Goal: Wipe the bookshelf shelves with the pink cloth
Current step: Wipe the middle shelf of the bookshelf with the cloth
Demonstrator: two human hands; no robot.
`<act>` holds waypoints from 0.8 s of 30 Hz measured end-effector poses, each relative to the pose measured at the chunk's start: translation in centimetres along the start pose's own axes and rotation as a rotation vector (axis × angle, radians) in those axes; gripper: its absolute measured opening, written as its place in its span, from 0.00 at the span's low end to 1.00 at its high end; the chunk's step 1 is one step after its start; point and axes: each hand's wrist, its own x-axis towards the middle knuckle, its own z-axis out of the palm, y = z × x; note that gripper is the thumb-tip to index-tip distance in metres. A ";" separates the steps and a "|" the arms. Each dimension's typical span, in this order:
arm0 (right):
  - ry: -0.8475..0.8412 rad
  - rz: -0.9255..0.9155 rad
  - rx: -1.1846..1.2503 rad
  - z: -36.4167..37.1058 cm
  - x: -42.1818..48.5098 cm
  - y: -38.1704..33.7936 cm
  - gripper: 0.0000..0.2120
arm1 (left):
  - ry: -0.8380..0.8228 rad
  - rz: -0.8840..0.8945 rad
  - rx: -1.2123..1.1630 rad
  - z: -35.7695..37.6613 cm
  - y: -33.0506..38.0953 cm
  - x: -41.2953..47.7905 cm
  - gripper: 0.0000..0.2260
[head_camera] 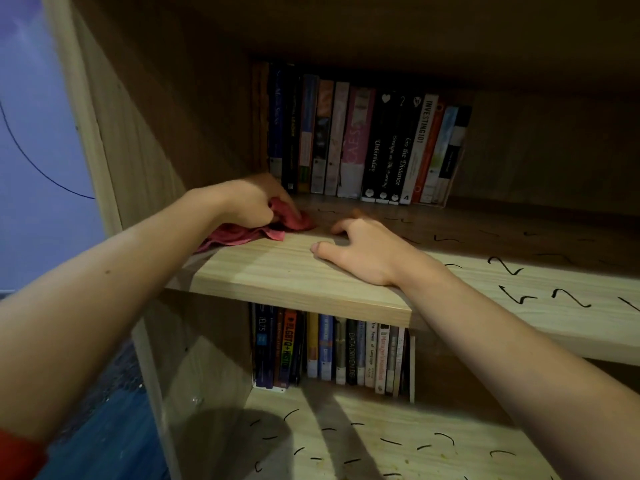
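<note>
My left hand grips the bunched pink cloth on the middle shelf of a light wooden bookshelf, near the shelf's left end. The cloth lies flat on the board under and beside that hand. My right hand rests on the same shelf to the right of the cloth, fingers spread and lying flat on the wood. Black squiggly pen marks cover the right part of this shelf. The lower shelf carries similar black marks.
A row of upright books stands at the back of the middle shelf, just behind my left hand. Another row of books stands at the back of the lower shelf. The bookshelf's left side panel borders a purple wall.
</note>
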 end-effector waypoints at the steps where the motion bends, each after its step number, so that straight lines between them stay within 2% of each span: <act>1: 0.002 -0.002 0.004 0.0 0.0 0.0 0.29 | 0.017 -0.027 -0.008 0.0 -0.1 0.1 0.18; 4: 0.012 0.004 0.013 0.0 0.0 -0.1 0.30 | 0.057 -0.059 -0.031 0.6 0.6 1.0 0.17; 8: 0.011 0.002 0.007 0.1 0.1 0.0 0.29 | 0.012 0.026 -0.003 0.3 0.3 0.1 0.18; 11: 0.015 -0.005 0.013 0.0 0.1 0.1 0.27 | 0.006 -0.037 0.070 -0.3 -1.0 -0.3 0.20; 14: 0.010 -0.008 0.015 0.0 0.0 0.0 0.29 | 0.007 -0.043 0.030 0.0 -0.1 0.4 0.17; 21: 0.020 0.005 0.027 0.1 0.1 0.0 0.26 | -0.061 0.130 -0.007 0.1 1.3 -0.1 0.19; 24: 0.017 0.001 0.015 0.0 0.0 0.0 0.26 | -0.072 0.087 -0.005 -0.3 0.1 -0.3 0.17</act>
